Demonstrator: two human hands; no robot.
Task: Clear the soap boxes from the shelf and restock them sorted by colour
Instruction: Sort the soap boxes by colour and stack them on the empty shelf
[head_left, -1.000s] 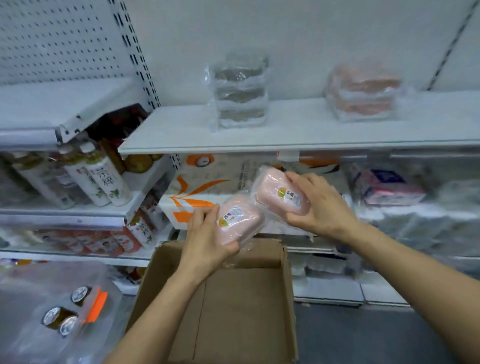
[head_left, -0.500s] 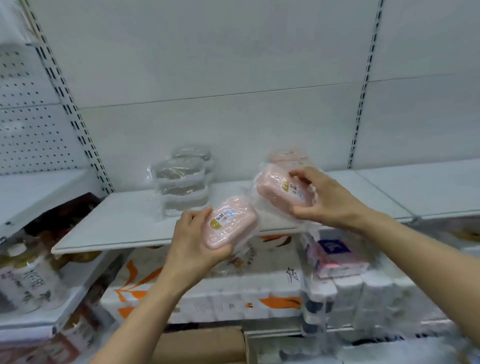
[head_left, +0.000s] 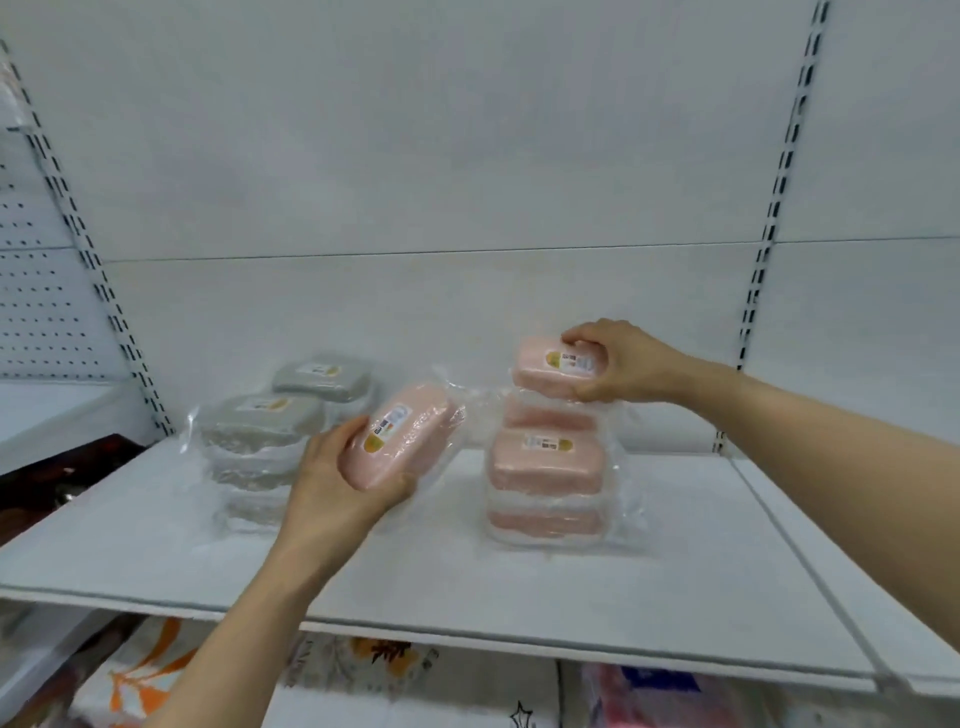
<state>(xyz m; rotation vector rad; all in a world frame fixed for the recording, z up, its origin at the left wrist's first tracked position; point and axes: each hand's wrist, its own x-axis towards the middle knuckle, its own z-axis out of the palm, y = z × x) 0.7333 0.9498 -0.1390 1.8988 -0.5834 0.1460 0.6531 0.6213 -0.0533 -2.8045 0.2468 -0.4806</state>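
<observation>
Both hands are now reaching over the white shelf (head_left: 519, 587), where half a second ago they were holding their boxes out in front of its edge. The right hand (head_left: 631, 371) is gripping a pink soap box (head_left: 550, 366) from above, fingers curled over its far side and thumb under the near edge, and is setting it on top of the rear pink stack (head_left: 550, 421); earlier that box was still in the air before the stack. The left hand (head_left: 340, 478) is curling round the end of a second pink soap box (head_left: 400, 434), holding it tilted, its far end raised, above the shelf between the two colour groups. Just in front of the rear pink stack is standing another pink stack (head_left: 545, 483), wrapped in clear film. To the left, grey soap boxes (head_left: 265, 421) are sitting in two stacks, partly hidden behind the left hand. Below the shelf, orange-printed packs (head_left: 384, 660) are showing.
</observation>
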